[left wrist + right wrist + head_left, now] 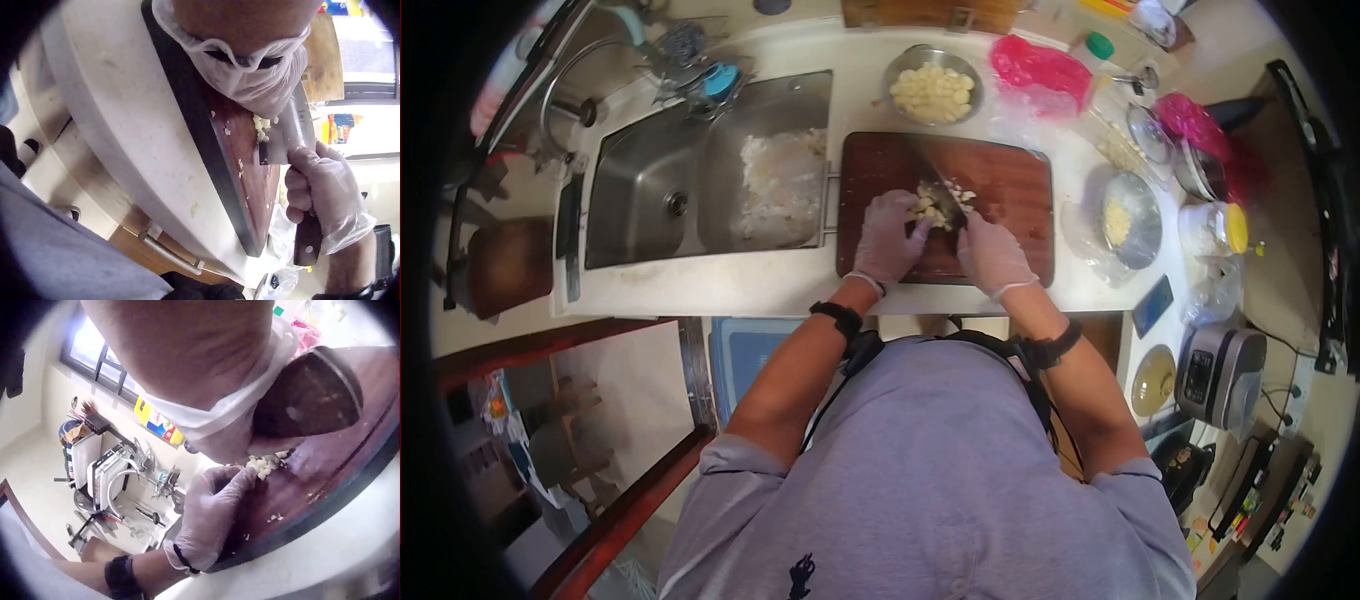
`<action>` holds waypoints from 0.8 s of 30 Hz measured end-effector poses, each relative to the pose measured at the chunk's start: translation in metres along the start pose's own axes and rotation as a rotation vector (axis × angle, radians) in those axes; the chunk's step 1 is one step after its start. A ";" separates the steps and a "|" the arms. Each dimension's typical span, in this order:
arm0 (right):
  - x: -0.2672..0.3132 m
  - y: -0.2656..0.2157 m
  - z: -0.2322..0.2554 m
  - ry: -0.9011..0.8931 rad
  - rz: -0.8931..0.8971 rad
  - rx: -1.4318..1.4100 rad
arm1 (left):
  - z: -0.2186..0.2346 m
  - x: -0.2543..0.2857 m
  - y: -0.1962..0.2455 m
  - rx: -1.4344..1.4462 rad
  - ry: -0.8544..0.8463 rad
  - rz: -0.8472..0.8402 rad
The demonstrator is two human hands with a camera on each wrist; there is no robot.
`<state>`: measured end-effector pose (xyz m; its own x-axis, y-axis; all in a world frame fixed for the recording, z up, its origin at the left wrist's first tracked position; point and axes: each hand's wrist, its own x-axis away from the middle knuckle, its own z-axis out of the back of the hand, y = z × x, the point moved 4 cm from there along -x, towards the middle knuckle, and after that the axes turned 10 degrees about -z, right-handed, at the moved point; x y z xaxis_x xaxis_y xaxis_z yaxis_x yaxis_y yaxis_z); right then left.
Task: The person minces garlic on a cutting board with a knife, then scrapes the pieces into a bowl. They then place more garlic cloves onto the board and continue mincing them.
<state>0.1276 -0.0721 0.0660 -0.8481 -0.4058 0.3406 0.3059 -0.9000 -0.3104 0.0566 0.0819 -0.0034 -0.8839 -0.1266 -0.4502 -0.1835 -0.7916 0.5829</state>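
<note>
A cleaver [290, 128] with a dark handle [306, 240] is gripped by my gloved right hand [994, 253], its blade standing on edge over the board. Chopped pieces that look like garlic [933, 207] lie in a small pile on the dark red cutting board [1010, 185], on both sides of the blade. My gloved left hand [888, 240] is at the pile's left side. In the right wrist view, the thumb and curled fingers of that left hand [209, 509] hold the garlic pieces [265, 465]. Small bits are scattered along the board's near edge.
Behind the board stands a metal bowl [892, 80] of peeled cloves. To the right are another bowl [1145, 225] with pale pieces, a yellow-lidded jar [1203, 230] and a phone [1153, 305]. The double sink [645, 200] at left contains pale peelings. Pink plastic bags [1040, 72] lie behind.
</note>
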 end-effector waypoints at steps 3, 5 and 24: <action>-0.001 0.002 -0.007 0.018 0.029 0.003 | -0.003 0.001 -0.002 -0.032 0.010 0.028; -0.002 -0.002 -0.002 0.029 0.061 0.002 | -0.001 0.000 0.001 -0.052 0.011 0.035; 0.005 -0.001 -0.001 -0.013 -0.025 0.018 | -0.001 0.000 0.001 0.022 0.052 0.048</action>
<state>0.1229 -0.0733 0.0669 -0.8498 -0.3849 0.3600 0.2923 -0.9127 -0.2856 0.0568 0.0806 -0.0039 -0.8684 -0.1960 -0.4555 -0.1508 -0.7707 0.6191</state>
